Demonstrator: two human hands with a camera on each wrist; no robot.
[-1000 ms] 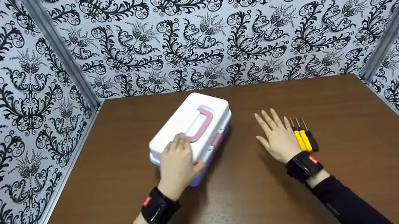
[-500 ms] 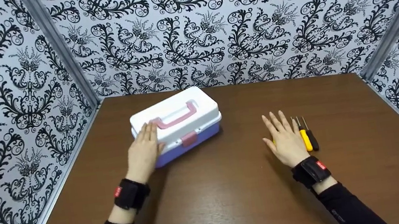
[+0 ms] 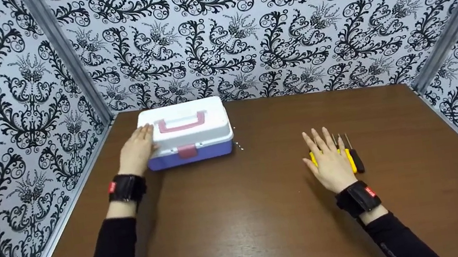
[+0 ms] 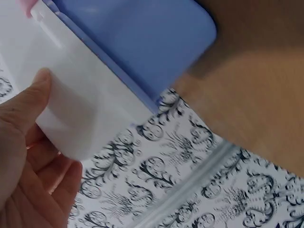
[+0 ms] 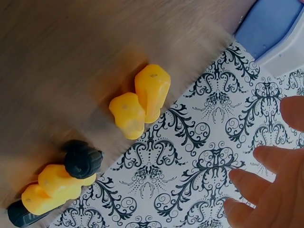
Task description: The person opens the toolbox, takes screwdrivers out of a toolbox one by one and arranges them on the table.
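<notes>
A white-lidded box (image 3: 187, 127) with a lilac base, pink handle and pink latch stands at the back left of the brown table (image 3: 266, 212). My left hand (image 3: 138, 149) presses its straight fingers against the box's left end; the left wrist view shows the thumb on the white lid (image 4: 71, 104) above the lilac base (image 4: 142, 42). My right hand (image 3: 328, 162) lies flat, fingers spread, over several small screwdrivers (image 3: 351, 159) with yellow and black handles. In the right wrist view those handles (image 5: 140, 102) stand apart from my fingers (image 5: 266, 190).
Patterned black-and-white walls (image 3: 243, 33) close the table on the left, back and right. The box stands close to the back left corner. Bare brown tabletop lies between the two hands and toward me.
The left hand has pushed the box away and to the left, turning it square to the back wall. The right hand has slid slightly over the screwdrivers.
</notes>
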